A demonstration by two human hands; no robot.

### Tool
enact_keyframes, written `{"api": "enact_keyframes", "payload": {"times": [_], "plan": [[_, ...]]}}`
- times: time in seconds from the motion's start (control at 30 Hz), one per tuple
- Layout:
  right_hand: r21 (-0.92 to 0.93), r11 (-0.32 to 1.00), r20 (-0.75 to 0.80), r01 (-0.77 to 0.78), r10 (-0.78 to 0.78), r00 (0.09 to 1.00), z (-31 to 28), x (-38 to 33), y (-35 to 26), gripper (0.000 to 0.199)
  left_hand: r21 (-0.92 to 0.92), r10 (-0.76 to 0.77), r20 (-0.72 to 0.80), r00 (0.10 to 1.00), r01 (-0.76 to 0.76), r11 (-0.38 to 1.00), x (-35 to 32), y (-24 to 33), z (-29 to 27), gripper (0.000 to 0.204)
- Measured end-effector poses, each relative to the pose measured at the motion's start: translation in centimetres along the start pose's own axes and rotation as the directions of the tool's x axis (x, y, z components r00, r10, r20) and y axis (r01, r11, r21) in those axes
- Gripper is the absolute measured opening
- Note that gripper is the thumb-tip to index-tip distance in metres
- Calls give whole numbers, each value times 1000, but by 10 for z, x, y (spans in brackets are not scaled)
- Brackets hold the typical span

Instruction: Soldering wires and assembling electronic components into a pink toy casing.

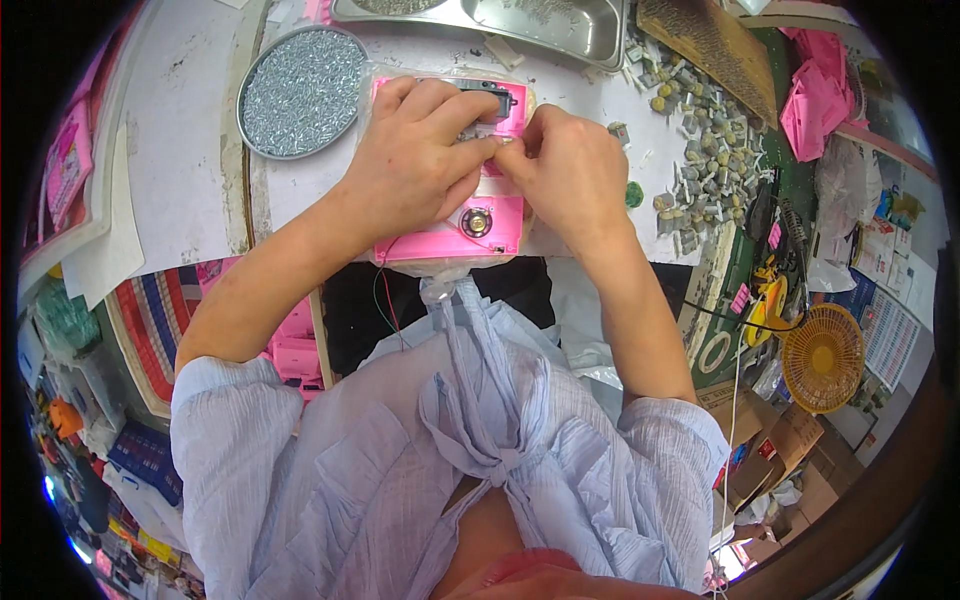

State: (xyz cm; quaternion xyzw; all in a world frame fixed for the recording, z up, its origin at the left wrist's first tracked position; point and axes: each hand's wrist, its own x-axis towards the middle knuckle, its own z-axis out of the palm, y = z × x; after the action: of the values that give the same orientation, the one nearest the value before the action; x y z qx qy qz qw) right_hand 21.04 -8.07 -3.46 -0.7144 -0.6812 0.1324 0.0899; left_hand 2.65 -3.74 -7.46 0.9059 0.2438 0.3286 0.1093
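Note:
A pink plastic casing (400, 243) lies in front of me on a pad wrapped in clear plastic. Set into its near half is a round speaker (476, 222), and a black part (482, 98) sits in its far half. Thin red and green wires (384, 290) hang off its near left edge. My left hand (420, 140) is closed over the casing, its fingers curled on the far half and its thumb stretched toward the middle. Against that thumb, my right hand (572, 165) pinches thumb and forefinger together at the casing's right side; whatever lies between them is hidden.
A round tray of small silver metal pieces (305, 90) stands at the left. Beyond the casing is a steel tray (545, 25). Many small motor-like parts (705, 170) lie loose at the right, by a brown board (715, 50). A yellow basket (822, 358) sits farther right.

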Motion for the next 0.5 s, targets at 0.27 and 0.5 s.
{"api": "enact_keyframes", "payload": {"times": [0.27,0.5], "plan": [[308,949,152,65,-116,982,-15,2,27,25,-192,-71,-13,997,67,979,3,-6,4,20],[700,650,298,-295,110,948,6,2,40,25,-254,-70,15,997,72,964,17,-11,5,16]]}}
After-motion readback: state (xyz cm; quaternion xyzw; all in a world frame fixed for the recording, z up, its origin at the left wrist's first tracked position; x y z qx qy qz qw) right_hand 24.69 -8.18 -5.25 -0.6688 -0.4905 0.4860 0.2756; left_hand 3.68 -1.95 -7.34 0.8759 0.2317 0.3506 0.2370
